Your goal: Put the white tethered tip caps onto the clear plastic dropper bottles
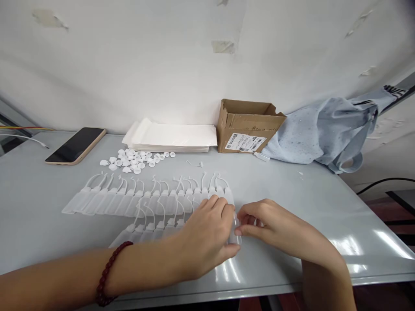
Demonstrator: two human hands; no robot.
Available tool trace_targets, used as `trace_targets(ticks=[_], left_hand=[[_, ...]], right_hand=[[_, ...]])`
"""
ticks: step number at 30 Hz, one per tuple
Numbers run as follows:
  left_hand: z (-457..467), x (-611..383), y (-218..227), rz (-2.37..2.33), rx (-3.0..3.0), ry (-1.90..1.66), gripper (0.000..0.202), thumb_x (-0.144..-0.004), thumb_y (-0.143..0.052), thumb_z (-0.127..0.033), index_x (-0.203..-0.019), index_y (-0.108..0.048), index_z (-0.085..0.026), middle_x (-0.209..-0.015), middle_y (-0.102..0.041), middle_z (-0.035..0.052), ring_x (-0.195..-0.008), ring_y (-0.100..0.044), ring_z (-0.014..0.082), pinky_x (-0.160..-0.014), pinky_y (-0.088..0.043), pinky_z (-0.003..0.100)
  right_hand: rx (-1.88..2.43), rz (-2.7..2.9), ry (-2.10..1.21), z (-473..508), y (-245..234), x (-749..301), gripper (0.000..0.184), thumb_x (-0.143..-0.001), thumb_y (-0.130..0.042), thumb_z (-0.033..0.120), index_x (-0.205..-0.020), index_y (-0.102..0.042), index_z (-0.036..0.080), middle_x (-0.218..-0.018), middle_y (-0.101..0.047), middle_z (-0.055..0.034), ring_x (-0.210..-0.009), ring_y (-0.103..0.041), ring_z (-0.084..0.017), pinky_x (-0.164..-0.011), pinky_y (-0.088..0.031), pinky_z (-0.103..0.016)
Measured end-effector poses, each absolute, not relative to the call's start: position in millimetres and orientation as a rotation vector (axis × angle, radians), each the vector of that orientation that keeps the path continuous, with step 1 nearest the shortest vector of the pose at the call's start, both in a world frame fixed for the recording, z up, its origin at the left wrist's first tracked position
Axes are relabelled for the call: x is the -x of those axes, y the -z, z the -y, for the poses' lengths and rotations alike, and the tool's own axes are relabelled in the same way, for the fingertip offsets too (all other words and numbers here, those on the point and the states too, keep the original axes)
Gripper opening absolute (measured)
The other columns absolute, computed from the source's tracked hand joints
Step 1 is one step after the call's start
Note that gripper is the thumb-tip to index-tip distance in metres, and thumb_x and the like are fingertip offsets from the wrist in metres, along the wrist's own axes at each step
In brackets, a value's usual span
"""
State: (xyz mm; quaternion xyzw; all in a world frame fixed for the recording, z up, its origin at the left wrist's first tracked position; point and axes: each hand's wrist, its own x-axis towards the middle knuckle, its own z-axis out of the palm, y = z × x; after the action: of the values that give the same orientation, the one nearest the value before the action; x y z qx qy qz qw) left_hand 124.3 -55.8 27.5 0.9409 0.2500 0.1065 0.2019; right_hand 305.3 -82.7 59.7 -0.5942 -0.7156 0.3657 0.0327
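Note:
Two rows of small translucent plastic bottles (pixel 125 203) lie side by side on the grey table (pixel 269 263), thin curved white strips sticking out of their tops. At the right end, a clear bottle (pixel 234 237) lies between my hands. My left hand (pixel 207 237) curls over it from the left, its thumb along the lower end, and covers part of the front row. From the right, the thumb and fingers of my right hand (pixel 272 220) pinch the same bottle's edge. Behind the rows lies a loose pile of small white caps (pixel 129 160).
A phone (pixel 76 146) lies at the back left. A stack of white sheets or envelopes (pixel 175 136) and an open cardboard box (pixel 249 127) stand against the wall. Light blue cloth (pixel 311 134) is heaped at the back right, with a small white piece (pixel 262 157) before it.

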Motion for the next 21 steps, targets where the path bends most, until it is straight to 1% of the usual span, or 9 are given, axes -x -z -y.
trace_targets(ticks=[8,12,21], left_hand=[[64.0,-127.2,-12.6,-0.782,-2.745,-0.247,0.033,-0.078,-0.067,-0.04,-0.091,-0.056,-0.012,-0.089,-0.056,0.0084,-0.087,-0.048,0.0261,-0.075,-0.047,0.043],[64.6,-126.1,-11.0,-0.809,-2.772,-0.222,0.033,-0.078,-0.066,-0.04,-0.093,-0.057,-0.011,-0.091,-0.056,0.0089,-0.088,-0.048,0.0264,-0.075,-0.047,0.042],[68.0,-127.2,-8.0,-0.86,-2.793,-0.21,0.034,-0.077,-0.066,-0.042,-0.088,-0.059,-0.011,-0.086,-0.053,0.0082,-0.087,-0.046,0.027,-0.074,-0.046,0.042]], right_hand=[[1.857,2.467,-0.957,82.6,-49.2,-304.2,0.021,-0.084,-0.059,0.028,-0.066,-0.063,0.016,-0.069,-0.068,-0.0036,-0.067,-0.059,-0.017,-0.06,-0.034,-0.027],[1.854,2.489,-0.958,81.1,-45.6,-302.2,0.022,-0.084,-0.057,0.028,-0.066,-0.063,0.017,-0.068,-0.067,-0.0033,-0.066,-0.058,-0.017,-0.059,-0.033,-0.027],[1.834,2.488,-1.031,78.1,-43.9,-298.6,0.022,-0.085,-0.056,0.026,-0.067,-0.065,0.016,-0.067,-0.067,-0.0028,-0.063,-0.057,-0.015,-0.059,-0.034,-0.027]])
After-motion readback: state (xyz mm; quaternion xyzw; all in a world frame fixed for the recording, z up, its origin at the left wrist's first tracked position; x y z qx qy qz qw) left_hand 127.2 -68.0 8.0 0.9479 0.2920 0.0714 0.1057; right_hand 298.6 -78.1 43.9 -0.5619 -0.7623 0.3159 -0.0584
